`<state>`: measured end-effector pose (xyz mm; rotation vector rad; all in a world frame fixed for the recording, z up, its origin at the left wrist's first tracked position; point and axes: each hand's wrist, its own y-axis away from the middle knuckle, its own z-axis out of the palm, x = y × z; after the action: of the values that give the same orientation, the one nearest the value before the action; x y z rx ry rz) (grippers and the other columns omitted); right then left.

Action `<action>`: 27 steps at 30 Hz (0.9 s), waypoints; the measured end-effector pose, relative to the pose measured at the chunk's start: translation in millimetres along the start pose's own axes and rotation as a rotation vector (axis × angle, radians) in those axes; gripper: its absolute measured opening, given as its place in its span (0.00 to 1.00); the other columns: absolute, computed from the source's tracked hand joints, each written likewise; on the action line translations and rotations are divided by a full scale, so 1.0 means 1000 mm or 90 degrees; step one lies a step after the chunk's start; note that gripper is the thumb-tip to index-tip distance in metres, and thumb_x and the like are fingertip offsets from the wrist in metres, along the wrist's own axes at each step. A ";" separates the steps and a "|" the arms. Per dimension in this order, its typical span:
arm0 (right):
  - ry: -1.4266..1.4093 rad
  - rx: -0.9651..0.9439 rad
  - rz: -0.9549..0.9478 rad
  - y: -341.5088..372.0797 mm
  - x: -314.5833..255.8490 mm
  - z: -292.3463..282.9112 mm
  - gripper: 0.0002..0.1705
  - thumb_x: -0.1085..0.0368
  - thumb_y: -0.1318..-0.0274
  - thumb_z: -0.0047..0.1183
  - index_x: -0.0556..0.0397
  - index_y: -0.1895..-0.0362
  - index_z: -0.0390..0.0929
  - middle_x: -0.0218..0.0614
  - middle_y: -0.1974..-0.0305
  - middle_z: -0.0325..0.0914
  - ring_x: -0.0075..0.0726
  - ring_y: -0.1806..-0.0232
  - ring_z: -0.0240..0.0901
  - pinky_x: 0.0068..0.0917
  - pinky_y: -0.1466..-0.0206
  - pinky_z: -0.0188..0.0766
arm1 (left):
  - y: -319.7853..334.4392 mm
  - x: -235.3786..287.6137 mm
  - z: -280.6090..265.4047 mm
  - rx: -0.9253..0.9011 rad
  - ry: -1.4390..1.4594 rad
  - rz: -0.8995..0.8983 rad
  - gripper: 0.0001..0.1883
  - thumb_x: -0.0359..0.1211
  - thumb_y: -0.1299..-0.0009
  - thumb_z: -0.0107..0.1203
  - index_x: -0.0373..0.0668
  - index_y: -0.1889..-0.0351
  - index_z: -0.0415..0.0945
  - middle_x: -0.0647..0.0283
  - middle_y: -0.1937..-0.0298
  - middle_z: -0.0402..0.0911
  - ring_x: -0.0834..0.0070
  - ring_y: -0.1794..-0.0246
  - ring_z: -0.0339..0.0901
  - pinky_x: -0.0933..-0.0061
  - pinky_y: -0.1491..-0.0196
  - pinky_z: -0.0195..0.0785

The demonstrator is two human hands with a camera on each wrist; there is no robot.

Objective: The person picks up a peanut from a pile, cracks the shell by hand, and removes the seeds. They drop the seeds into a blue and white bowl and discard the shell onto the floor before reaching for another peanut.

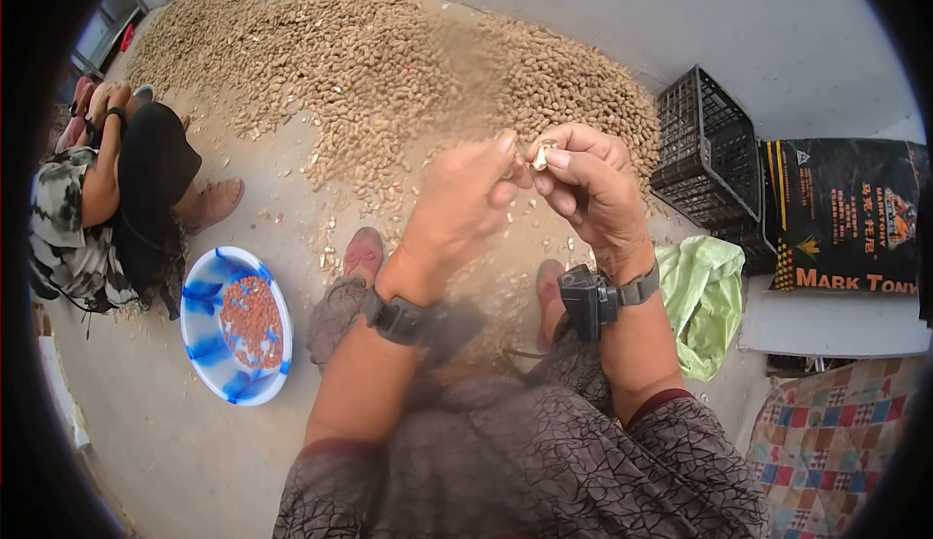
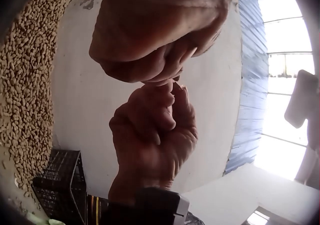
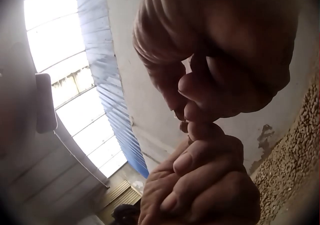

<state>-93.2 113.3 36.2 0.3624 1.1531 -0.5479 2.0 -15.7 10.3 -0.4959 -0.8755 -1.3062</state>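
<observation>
In the head view my right hand (image 1: 598,189) pinches a cracked peanut (image 1: 541,157) between thumb and forefinger, its pale shell lining showing. My left hand (image 1: 457,208), slightly blurred, meets it from the other side, fingers curled and tips pinched at the peanut's edge. Both hands are raised above my lap, in front of a large heap of unshelled peanuts (image 1: 360,63). Seen from the left wrist, the fingertips of the left hand (image 2: 160,35) and right hand (image 2: 155,135) come together; the peanut is mostly hidden there by the fingers.
A blue-and-white basin (image 1: 199,349) with reddish shelled kernels (image 1: 255,320) stands at the left. Another person (image 1: 107,199) sits beyond it. To the right are a black crate (image 1: 709,150), a green plastic bag (image 1: 698,301) and a black printed sack (image 1: 846,208). Shell bits litter the floor.
</observation>
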 end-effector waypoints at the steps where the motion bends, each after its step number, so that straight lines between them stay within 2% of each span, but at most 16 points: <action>1: -0.003 -0.014 0.008 0.000 0.000 -0.003 0.07 0.69 0.48 0.50 0.61 0.67 0.77 0.34 0.75 0.78 0.19 0.78 0.70 0.13 0.76 0.63 | 0.000 0.000 -0.003 0.005 -0.006 -0.006 0.15 0.38 0.26 0.43 0.36 0.68 0.71 0.71 0.81 0.68 0.91 0.90 0.54 0.91 0.89 0.45; 2: -0.003 -0.014 0.008 -0.001 0.002 -0.004 0.07 0.69 0.48 0.50 0.61 0.67 0.77 0.34 0.75 0.78 0.19 0.78 0.70 0.13 0.76 0.63 | 0.000 0.000 -0.005 0.005 -0.005 -0.006 0.15 0.38 0.26 0.43 0.36 0.68 0.71 0.71 0.81 0.68 0.91 0.90 0.54 0.91 0.89 0.45; 4: 0.027 0.012 -0.040 -0.003 0.003 -0.005 0.10 0.69 0.50 0.49 0.64 0.65 0.76 0.36 0.78 0.75 0.14 0.88 0.58 0.10 0.87 0.52 | 0.002 0.000 -0.010 -0.023 0.027 -0.050 0.15 0.38 0.26 0.43 0.37 0.67 0.71 0.71 0.81 0.68 0.91 0.91 0.54 0.92 0.89 0.45; 8: -0.016 0.027 0.009 -0.005 0.007 0.009 0.07 0.69 0.47 0.49 0.59 0.67 0.77 0.31 0.79 0.76 0.14 0.84 0.62 0.11 0.83 0.55 | 0.000 -0.007 -0.007 -0.041 0.086 -0.069 0.14 0.39 0.27 0.43 0.42 0.70 0.71 0.75 0.81 0.64 0.90 0.86 0.55 0.88 0.85 0.45; 10: 0.076 0.034 -0.033 -0.010 0.019 0.005 0.06 0.70 0.47 0.49 0.58 0.68 0.77 0.30 0.80 0.75 0.13 0.86 0.60 0.10 0.85 0.53 | -0.003 -0.014 -0.007 0.010 0.173 -0.069 0.14 0.41 0.27 0.43 0.42 0.69 0.70 0.75 0.81 0.64 0.89 0.87 0.55 0.88 0.85 0.45; 12: 0.057 0.049 -0.030 -0.014 0.018 -0.004 0.05 0.69 0.48 0.53 0.57 0.70 0.78 0.28 0.80 0.75 0.12 0.86 0.60 0.09 0.85 0.54 | -0.005 -0.006 -0.011 0.055 0.108 -0.071 0.17 0.44 0.28 0.45 0.42 0.71 0.72 0.75 0.82 0.65 0.90 0.88 0.55 0.88 0.86 0.45; 14: 0.162 0.082 -0.034 -0.012 0.016 -0.011 0.05 0.66 0.50 0.56 0.56 0.72 0.78 0.26 0.82 0.73 0.12 0.86 0.60 0.09 0.85 0.53 | -0.001 -0.001 -0.012 0.108 -0.090 0.043 0.17 0.44 0.28 0.46 0.41 0.74 0.70 0.73 0.85 0.64 0.90 0.92 0.53 0.89 0.90 0.43; 15: 0.205 0.096 -0.013 -0.009 0.012 -0.010 0.09 0.62 0.51 0.59 0.54 0.75 0.78 0.24 0.84 0.71 0.11 0.86 0.59 0.09 0.84 0.52 | 0.003 0.001 -0.012 0.114 -0.087 0.030 0.17 0.44 0.28 0.46 0.41 0.74 0.70 0.73 0.85 0.64 0.90 0.92 0.53 0.89 0.90 0.43; 16: 0.201 0.098 -0.007 -0.007 0.009 -0.011 0.09 0.62 0.51 0.59 0.54 0.75 0.78 0.24 0.84 0.71 0.11 0.86 0.59 0.09 0.84 0.52 | 0.005 0.004 -0.014 0.098 -0.141 0.024 0.19 0.45 0.29 0.47 0.40 0.74 0.71 0.73 0.86 0.63 0.90 0.92 0.52 0.89 0.90 0.43; 18: 0.362 0.117 0.059 0.000 0.008 -0.015 0.12 0.59 0.52 0.60 0.54 0.77 0.77 0.24 0.85 0.69 0.11 0.86 0.59 0.10 0.84 0.51 | 0.011 0.010 -0.016 0.083 -0.195 0.009 0.20 0.46 0.29 0.47 0.39 0.74 0.71 0.74 0.87 0.62 0.91 0.92 0.51 0.89 0.90 0.42; 20: 0.395 0.121 0.074 0.005 0.011 -0.019 0.15 0.56 0.52 0.60 0.54 0.78 0.77 0.25 0.85 0.69 0.12 0.86 0.59 0.11 0.83 0.52 | 0.017 0.012 -0.020 0.035 -0.162 -0.030 0.21 0.45 0.28 0.46 0.38 0.75 0.72 0.74 0.87 0.61 0.91 0.93 0.50 0.89 0.90 0.41; 22: 0.490 0.133 0.093 0.008 0.015 -0.027 0.15 0.56 0.50 0.58 0.54 0.79 0.76 0.25 0.85 0.70 0.14 0.86 0.59 0.12 0.83 0.53 | 0.019 0.015 -0.028 0.043 -0.142 -0.046 0.20 0.44 0.27 0.43 0.36 0.71 0.72 0.75 0.86 0.60 0.92 0.93 0.50 0.90 0.90 0.41; 24: 0.528 0.138 0.097 0.008 0.023 -0.039 0.15 0.56 0.49 0.56 0.53 0.79 0.76 0.26 0.85 0.71 0.15 0.86 0.60 0.14 0.83 0.55 | 0.023 0.022 -0.033 0.071 -0.009 -0.077 0.18 0.41 0.29 0.47 0.35 0.72 0.76 0.72 0.84 0.66 0.90 0.90 0.55 0.87 0.88 0.43; 25: 0.511 0.142 0.123 0.008 0.029 -0.046 0.14 0.57 0.49 0.56 0.53 0.79 0.75 0.27 0.85 0.71 0.15 0.86 0.60 0.14 0.83 0.55 | 0.023 0.021 -0.042 0.024 0.077 -0.078 0.17 0.39 0.28 0.43 0.34 0.67 0.74 0.71 0.81 0.67 0.90 0.90 0.54 0.88 0.89 0.43; 26: 0.496 0.147 0.148 0.006 0.036 -0.053 0.14 0.57 0.49 0.55 0.52 0.79 0.75 0.28 0.85 0.72 0.15 0.85 0.60 0.14 0.83 0.55 | 0.024 0.022 -0.047 0.023 0.077 -0.076 0.17 0.39 0.28 0.43 0.34 0.67 0.74 0.71 0.81 0.67 0.90 0.90 0.54 0.88 0.89 0.43; 27: 0.484 0.137 0.166 0.003 0.042 -0.060 0.12 0.60 0.48 0.55 0.52 0.79 0.74 0.29 0.83 0.73 0.15 0.86 0.61 0.13 0.85 0.54 | 0.025 0.023 -0.050 0.012 0.157 -0.093 0.16 0.39 0.27 0.42 0.34 0.65 0.72 0.71 0.80 0.67 0.90 0.90 0.54 0.88 0.90 0.43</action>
<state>-124.3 138.7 -24.7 0.9469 1.7423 -0.3013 39.9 -62.4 2.1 -0.2534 -0.7273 -1.4559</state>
